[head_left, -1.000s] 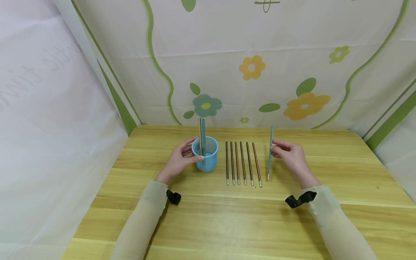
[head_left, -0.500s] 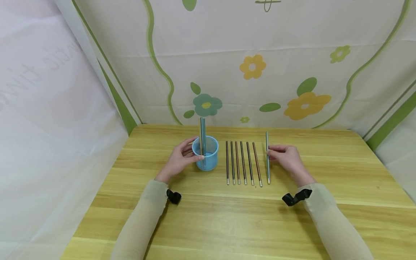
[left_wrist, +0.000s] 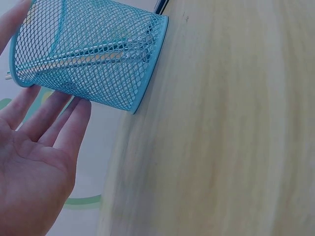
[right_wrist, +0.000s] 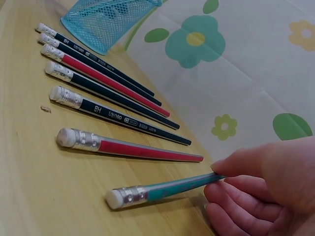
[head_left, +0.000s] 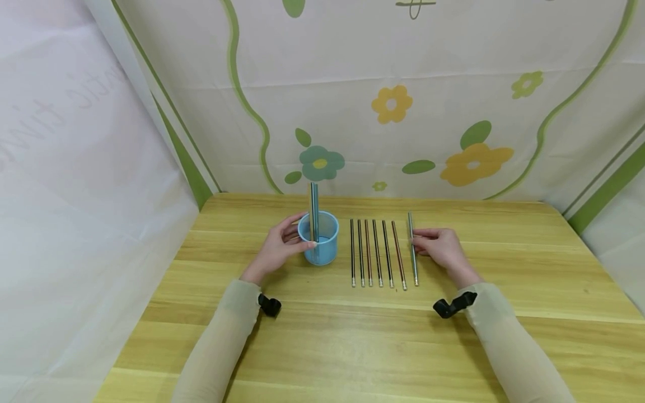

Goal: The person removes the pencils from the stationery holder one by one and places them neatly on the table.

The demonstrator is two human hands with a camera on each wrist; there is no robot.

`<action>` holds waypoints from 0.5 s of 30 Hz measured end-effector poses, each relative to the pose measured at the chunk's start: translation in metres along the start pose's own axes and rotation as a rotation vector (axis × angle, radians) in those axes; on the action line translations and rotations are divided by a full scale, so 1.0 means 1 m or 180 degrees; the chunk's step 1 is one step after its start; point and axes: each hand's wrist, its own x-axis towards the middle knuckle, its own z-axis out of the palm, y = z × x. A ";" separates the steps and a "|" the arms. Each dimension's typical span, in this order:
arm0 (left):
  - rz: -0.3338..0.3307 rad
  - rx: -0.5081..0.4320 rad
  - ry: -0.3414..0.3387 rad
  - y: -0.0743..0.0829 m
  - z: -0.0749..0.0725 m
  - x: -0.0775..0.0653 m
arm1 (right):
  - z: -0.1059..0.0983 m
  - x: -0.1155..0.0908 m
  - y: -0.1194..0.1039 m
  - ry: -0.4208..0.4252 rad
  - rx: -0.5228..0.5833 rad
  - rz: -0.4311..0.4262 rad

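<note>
Take the row of slim black and red pencils with white erasers (head_left: 377, 254) as your dial's centre, 12 away from you. Your widest lane is at 6, across the bare light-wood tabletop (head_left: 353, 352) between your sleeved forearms (head_left: 219, 341). At 9, the round light-blue wire-mesh cup (head_left: 326, 252) blocks low passage, upright pencils (head_left: 313, 207) rising above its rim and your left hand (head_left: 279, 245) holding its outer side. At 3, the slim teal pencil (head_left: 415, 266) and your right hand (head_left: 440, 244) close the way. At 12, a narrow strip of wood separates the row from the white flower-printed fabric wall (head_left: 347, 112).
</note>
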 end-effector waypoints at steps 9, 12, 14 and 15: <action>0.0006 0.0069 0.0030 0.003 0.001 -0.001 | 0.001 -0.001 0.000 0.0061 -0.0204 -0.0058; 0.0022 0.0063 0.0021 0.003 0.001 -0.001 | 0.002 -0.001 0.002 0.0051 -0.0270 -0.0059; 0.0026 0.0051 0.0013 0.002 0.001 0.000 | 0.003 -0.002 0.002 0.0060 -0.0311 -0.0064; 0.0025 0.0044 0.0014 0.002 0.001 0.000 | 0.003 -0.002 0.003 0.0069 -0.0339 -0.0073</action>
